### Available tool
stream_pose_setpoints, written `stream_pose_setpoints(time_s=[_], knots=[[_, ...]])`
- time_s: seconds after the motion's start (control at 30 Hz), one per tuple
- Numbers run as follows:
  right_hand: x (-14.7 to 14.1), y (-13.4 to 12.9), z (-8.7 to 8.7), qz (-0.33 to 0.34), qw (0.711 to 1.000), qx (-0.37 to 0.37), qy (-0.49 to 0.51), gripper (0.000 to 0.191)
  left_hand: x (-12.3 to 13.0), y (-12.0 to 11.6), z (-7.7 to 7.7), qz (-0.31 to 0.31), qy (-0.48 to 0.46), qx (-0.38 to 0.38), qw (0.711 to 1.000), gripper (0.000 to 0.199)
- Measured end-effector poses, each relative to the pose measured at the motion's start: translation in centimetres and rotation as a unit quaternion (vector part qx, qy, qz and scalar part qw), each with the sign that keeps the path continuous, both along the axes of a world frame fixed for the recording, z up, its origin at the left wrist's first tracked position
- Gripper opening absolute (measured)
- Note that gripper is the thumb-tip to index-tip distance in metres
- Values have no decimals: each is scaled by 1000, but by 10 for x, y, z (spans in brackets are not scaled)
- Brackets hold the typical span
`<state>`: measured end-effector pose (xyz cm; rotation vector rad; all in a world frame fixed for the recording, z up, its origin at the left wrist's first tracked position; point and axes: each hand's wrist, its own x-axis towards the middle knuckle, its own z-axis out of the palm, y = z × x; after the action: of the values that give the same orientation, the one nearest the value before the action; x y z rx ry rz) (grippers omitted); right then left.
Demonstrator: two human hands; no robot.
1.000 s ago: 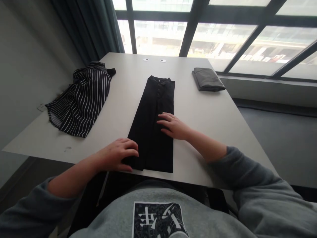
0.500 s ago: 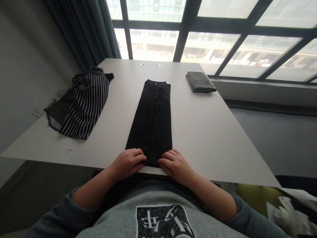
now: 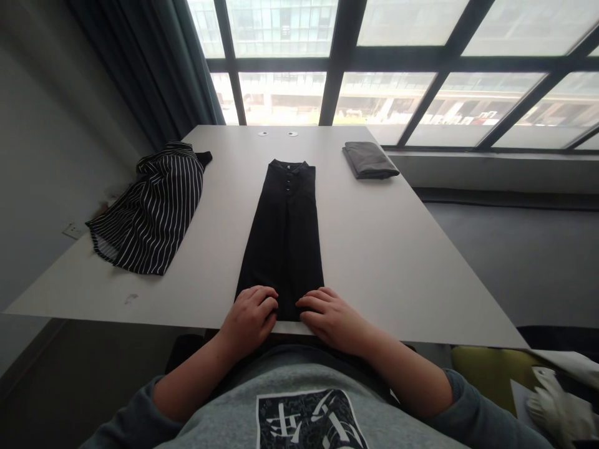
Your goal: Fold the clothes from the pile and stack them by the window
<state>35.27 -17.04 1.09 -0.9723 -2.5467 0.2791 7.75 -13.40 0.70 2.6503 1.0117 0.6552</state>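
A black buttoned shirt, folded into a long narrow strip, lies flat on the white table with its collar toward the window. My left hand is at the left corner of its near end, fingers curled over the cloth. At the right corner my right hand is closed on the fabric in the same way. My fingers partly cover the near hem, and both fingertips point inward.
To the left lies a crumpled black-and-white striped shirt. A folded grey cloth sits near the far right edge. Beyond the table are a window and a dark curtain. A green seat with white items stands at lower right.
The view has tilted slightly up and shifted right. My left hand has turned a little, its fingers now pointing more forward. The black shirt lies as before.
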Motion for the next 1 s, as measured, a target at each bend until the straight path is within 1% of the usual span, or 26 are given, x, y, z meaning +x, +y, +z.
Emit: stream_pose_setpoints(time_s=[0.07, 0.13, 0.2, 0.27, 0.33, 0.4, 0.43, 0.5, 0.57, 0.6, 0.67, 0.73, 0.8, 0.87, 0.93, 1.0], knots=[[-2, -2, -2, -8, 1000, -2, 9, 23, -3, -4, 3, -12, 2, -19, 1000, 10], [-6, -4, -3, -38, 999, 4, 22, 30, -8, -5, 9, -41, 14, -41, 998, 3], [-13, -5, -5, -81, 996, 14, 33, 36, -12, -3, 16, -55, 15, -63, 996, 11], [-20, -4, -5, -113, 993, 17, 27, 35, -12, 3, 18, -35, 1, -62, 997, 17], [-26, -3, -6, -116, 993, 13, 6, 29, -8, 11, 13, 1, 2, -30, 1000, 22], [-29, -1, -6, -101, 995, 13, -8, 19, -2, 18, 3, 20, 46, 8, 999, 33], [-30, -1, -6, -92, 996, 17, -9, 16, 2, 20, -3, 19, 78, 19, 997, 41], [-29, 1, -6, -78, 997, 24, -3, 17, 6, 23, -14, 10, 135, 25, 990, 52], [-27, 2, -7, -71, 997, 28, 11, 16, 7, 22, -20, 1, 160, 20, 987, 57], [-27, 2, -8, -66, 997, 27, 19, 16, 6, 21, -20, -5, 163, 16, 987, 58], [-26, 3, -10, -52, 998, 23, 38, 16, 1, 18, -18, -23, 154, -1, 988, 57], [-26, 3, -13, -41, 997, 19, 55, 16, -5, 14, -11, -49, 130, -26, 990, 54], [-26, 2, -13, -38, 997, 10, 65, 16, -11, 12, -4, -75, 93, -59, 991, 49], [-25, 3, -10, -34, 997, -7, 71, 16, -14, 15, 2, -88, 46, -95, 991, 42], [-22, 7, -3, -18, 997, -29, 75, 18, -14, 23, 5, -68, 3, -111, 992, 38], [-19, 18, 7, -15, 996, -43, 77, 21, -10, 37, 3, -22, -7, -80, 997, 38]])
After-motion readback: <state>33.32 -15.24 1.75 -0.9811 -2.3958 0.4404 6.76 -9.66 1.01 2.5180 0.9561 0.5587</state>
